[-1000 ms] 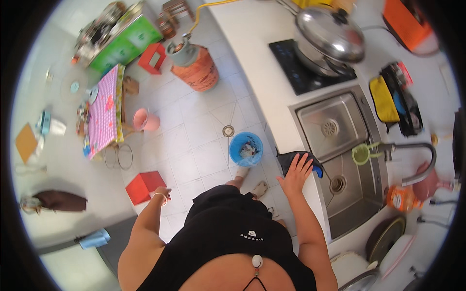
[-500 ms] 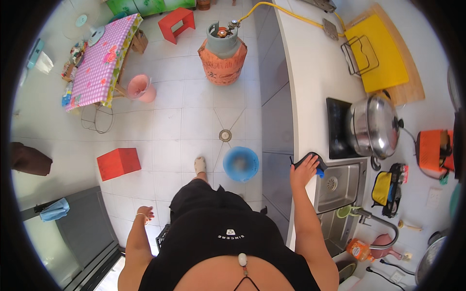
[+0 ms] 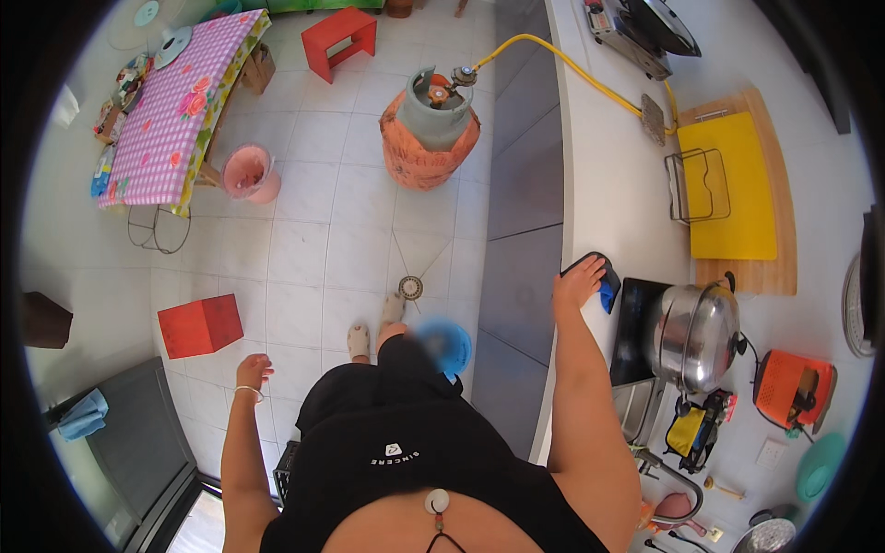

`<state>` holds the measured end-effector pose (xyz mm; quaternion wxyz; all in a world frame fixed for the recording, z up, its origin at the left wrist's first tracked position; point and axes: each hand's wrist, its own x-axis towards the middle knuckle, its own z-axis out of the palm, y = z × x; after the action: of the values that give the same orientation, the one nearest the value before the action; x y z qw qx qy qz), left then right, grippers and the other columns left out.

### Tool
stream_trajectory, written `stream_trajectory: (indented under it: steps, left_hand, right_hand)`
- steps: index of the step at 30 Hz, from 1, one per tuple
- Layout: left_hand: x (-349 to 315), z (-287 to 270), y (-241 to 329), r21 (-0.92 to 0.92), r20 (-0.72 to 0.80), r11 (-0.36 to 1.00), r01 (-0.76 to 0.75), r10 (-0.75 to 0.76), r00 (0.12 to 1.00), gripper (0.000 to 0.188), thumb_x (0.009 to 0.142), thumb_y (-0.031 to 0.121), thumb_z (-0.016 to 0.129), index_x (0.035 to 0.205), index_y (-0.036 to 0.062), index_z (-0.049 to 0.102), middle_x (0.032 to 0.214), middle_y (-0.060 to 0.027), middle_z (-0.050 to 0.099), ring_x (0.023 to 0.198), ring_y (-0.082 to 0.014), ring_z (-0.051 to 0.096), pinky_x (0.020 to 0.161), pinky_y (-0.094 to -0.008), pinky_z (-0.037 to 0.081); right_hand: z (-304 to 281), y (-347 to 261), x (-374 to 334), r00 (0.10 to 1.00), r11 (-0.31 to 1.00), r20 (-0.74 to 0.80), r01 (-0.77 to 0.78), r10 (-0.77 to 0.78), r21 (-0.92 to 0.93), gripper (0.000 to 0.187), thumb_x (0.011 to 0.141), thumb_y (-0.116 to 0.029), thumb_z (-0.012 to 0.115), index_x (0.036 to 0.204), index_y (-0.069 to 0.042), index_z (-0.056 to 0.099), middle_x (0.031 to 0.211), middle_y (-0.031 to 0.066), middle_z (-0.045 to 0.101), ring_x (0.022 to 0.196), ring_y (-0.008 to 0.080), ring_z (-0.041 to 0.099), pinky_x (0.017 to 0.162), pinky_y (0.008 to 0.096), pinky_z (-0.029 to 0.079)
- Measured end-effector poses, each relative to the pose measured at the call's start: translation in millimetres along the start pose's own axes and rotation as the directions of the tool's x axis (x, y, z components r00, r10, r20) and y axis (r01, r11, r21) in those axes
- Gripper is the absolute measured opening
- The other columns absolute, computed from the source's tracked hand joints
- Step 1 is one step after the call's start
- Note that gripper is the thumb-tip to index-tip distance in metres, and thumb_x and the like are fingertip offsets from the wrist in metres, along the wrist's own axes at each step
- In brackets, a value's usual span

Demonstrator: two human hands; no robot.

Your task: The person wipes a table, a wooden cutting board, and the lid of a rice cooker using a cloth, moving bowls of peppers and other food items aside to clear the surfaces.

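My right hand is at the near edge of the white counter, its fingers bent over a flattish object, black with a blue part. I cannot make out its exact kind, as my hand covers part of it. Just beyond it towards the wall lies a black cooktop bearing a lidded steel pot. My left hand, with a bracelet at the wrist, hangs over the floor on the left, holding nothing, its fingers loosely apart.
A gas cylinder with a yellow hose stands ahead. The blue basin is by my feet. Leftward are a red box, a pink bucket and a cloth-covered table. A yellow board leans behind a wire rack.
I have stepped forward along the counter. My right hand has taken the black and blue object from beside the sink to past the cooktop's near end. My left hand stays empty.
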<state>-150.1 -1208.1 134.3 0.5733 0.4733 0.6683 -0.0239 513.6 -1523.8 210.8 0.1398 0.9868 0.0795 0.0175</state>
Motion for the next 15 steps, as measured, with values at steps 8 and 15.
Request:
stream_trajectory:
  steps: [8, 15]
  left_hand:
    - [12.2, 50.0, 15.5, 0.521, 0.132, 0.834, -0.181, 0.130, 0.983, 0.039, 0.082, 0.031, 0.069, 0.103, -0.0017, 0.066, 0.087, -0.0136, 0.070, 0.079, -0.0207, 0.067, 0.074, -0.0324, 0.052]
    - [48.8, 78.2, 77.9, 0.112, -0.052, 0.947, 0.300, -0.296, 0.954, 0.031, 0.083, 0.027, 0.061, 0.092, -0.0031, 0.065, 0.078, -0.0100, 0.067, 0.065, -0.0176, 0.066, 0.060, -0.0329, 0.052]
  right_hand:
    - [-22.6, -92.8, 152.7, 0.999, 0.993, -0.034, 0.046, -0.042, 0.113, 0.098, 0.074, -0.027, 0.077, 0.147, 0.002, 0.018, 0.154, 0.0223, 0.019, 0.140, 0.0405, 0.023, 0.111, 0.0472, 0.023]
    - [-47.8, -182.0, 313.2, 0.994, 0.990, -0.054, 0.100, -0.095, 0.104, 0.095, 0.074, -0.027, 0.075, 0.146, 0.002, 0.020, 0.154, 0.0226, 0.021, 0.139, 0.0410, 0.025, 0.111, 0.0466, 0.026]
